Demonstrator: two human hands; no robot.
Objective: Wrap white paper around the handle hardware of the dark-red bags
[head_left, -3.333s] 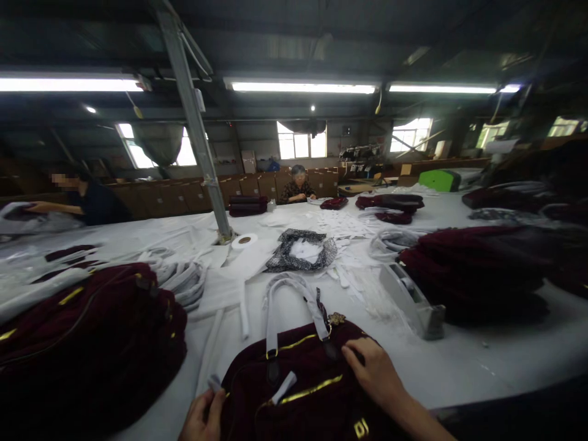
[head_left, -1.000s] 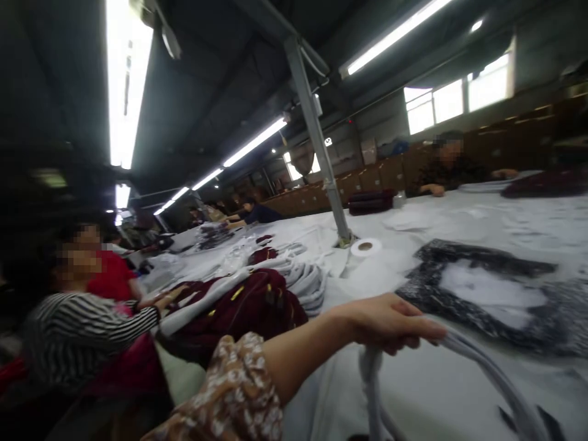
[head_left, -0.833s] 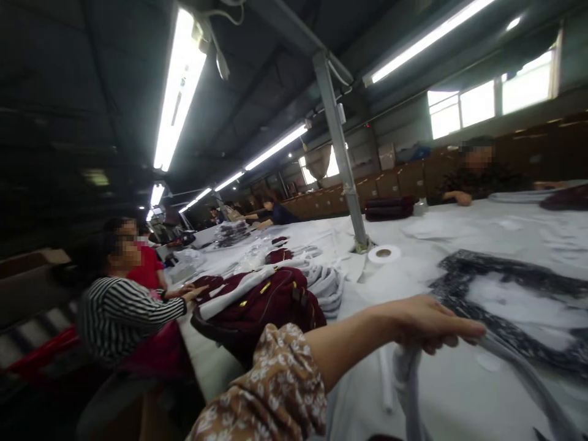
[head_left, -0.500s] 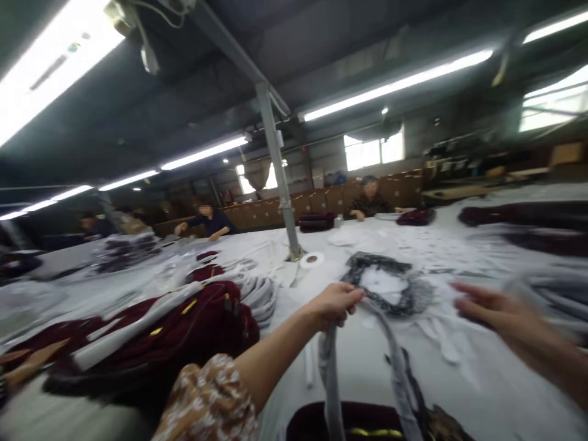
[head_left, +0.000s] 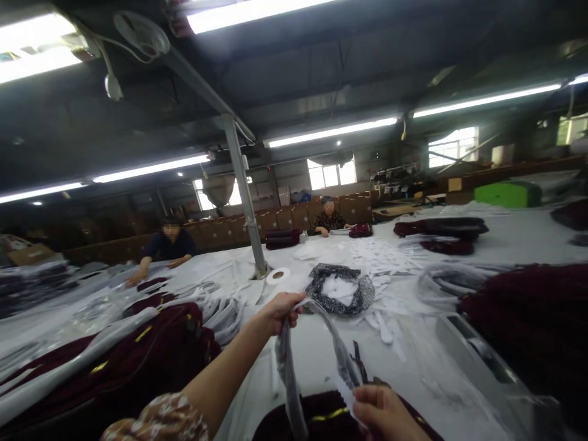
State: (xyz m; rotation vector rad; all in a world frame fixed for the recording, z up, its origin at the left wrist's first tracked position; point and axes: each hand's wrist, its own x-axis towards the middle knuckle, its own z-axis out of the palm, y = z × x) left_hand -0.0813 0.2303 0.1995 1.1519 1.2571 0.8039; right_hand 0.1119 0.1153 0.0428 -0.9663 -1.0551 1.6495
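Note:
My left hand [head_left: 281, 311] is closed round the top of the grey handle straps [head_left: 291, 375] of a dark maroon velvet bag [head_left: 321, 416] and holds them up above the white table [head_left: 413, 367]. The bag sits at the bottom edge of the view, mostly cut off, with a gold zip line showing. My right hand [head_left: 383, 413] is low at the bottom, fingers pinched on a small white piece [head_left: 345, 392] beside the strap's lower end. A brown flowered sleeve covers my left upper arm.
A pile of maroon bags [head_left: 114, 361] lies at left, another [head_left: 528, 306] at right. A patterned grey cloth ring [head_left: 340, 289], a white tape roll [head_left: 278, 275], a steel post [head_left: 245, 202] and white scraps lie ahead. Two persons sit at the far side.
The view has swung from the left back to the table ahead. My left hand kept the grey straps raised. My right hand came in from the right down to the strap's base.

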